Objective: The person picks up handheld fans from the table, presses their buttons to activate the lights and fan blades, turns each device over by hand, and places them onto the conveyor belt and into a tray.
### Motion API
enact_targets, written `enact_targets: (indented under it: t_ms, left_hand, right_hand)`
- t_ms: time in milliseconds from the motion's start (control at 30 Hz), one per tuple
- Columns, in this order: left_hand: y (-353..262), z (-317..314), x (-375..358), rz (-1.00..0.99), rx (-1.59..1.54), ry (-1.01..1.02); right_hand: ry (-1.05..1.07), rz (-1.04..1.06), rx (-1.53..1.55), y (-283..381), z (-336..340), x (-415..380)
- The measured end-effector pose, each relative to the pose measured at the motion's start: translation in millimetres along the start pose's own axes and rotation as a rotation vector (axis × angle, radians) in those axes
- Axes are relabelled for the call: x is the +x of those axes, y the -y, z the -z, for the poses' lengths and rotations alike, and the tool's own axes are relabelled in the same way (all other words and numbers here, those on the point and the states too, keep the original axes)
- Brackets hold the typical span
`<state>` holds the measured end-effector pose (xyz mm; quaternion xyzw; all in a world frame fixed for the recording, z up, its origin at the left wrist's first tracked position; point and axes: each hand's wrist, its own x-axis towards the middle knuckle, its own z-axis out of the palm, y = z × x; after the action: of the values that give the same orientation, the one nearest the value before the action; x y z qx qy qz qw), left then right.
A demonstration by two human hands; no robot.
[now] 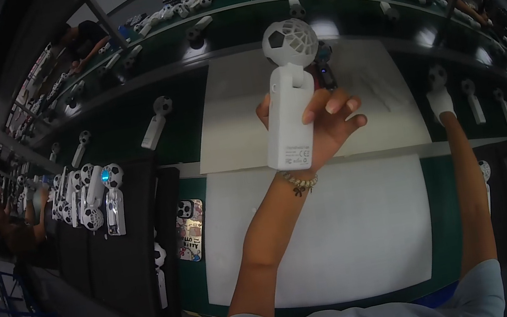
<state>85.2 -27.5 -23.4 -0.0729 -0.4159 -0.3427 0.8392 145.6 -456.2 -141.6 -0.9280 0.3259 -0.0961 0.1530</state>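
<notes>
Left hand (pixel 321 128) raises a white handheld fan (pixel 290 103) above the white mat (pixel 345 237); fingers curl around the handle from the right, thumb behind. The fan's long axis runs near to far, its football-patterned head at the far end. Right hand (pixel 440 103), far right, closes on the base of a second fan (pixel 435 80) standing on the green conveyor (pixel 225 63). A dark tray (pixel 115 247), left, holds a row of finished fans (pixel 90 194).
</notes>
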Motion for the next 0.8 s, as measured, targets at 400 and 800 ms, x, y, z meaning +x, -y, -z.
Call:
enact_targets:
  t_ms: [400,800]
  left_hand:
    - [22,17,4,-0.153,1.412,-0.854]
    - [-145,51,-61,-0.099,3.236,-0.556]
  right_hand:
    - [0.433,0.472,0.796,117,39,-124]
    - [0.836,-0.110,1.973,178,63,-215]
